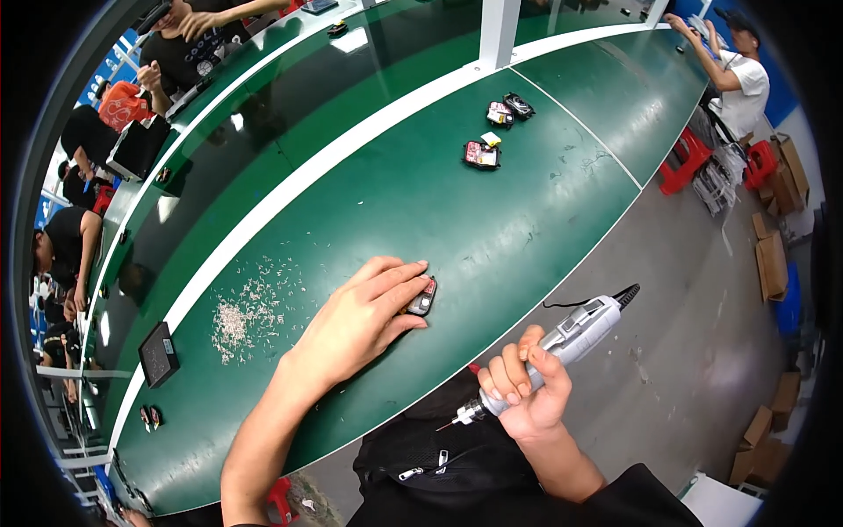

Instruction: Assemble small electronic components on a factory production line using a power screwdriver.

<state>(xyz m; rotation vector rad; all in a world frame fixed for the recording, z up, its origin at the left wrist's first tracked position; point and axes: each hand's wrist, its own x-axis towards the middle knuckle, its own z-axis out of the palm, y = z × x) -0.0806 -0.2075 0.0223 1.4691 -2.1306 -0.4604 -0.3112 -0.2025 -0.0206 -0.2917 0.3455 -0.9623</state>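
Observation:
My left hand (358, 314) is closed over a small black device casing (422, 297) on the green worktable (413, 193). Fingers cover its left part; red and grey parts show on its right. My right hand (527, 386) grips a grey electric screwdriver (580, 329) in front of the table edge, above my lap. Its thin bit points down and to the left, apart from the casing. A black cord leaves the tool's upper end.
Loose small screws (235, 323) lie piled and scattered left of my left hand. A black box (158, 355) stands farther left. Open casings (482, 155) sit toward the back, near a white post (498, 35). A person (742, 79) works at the far right; others work across the table.

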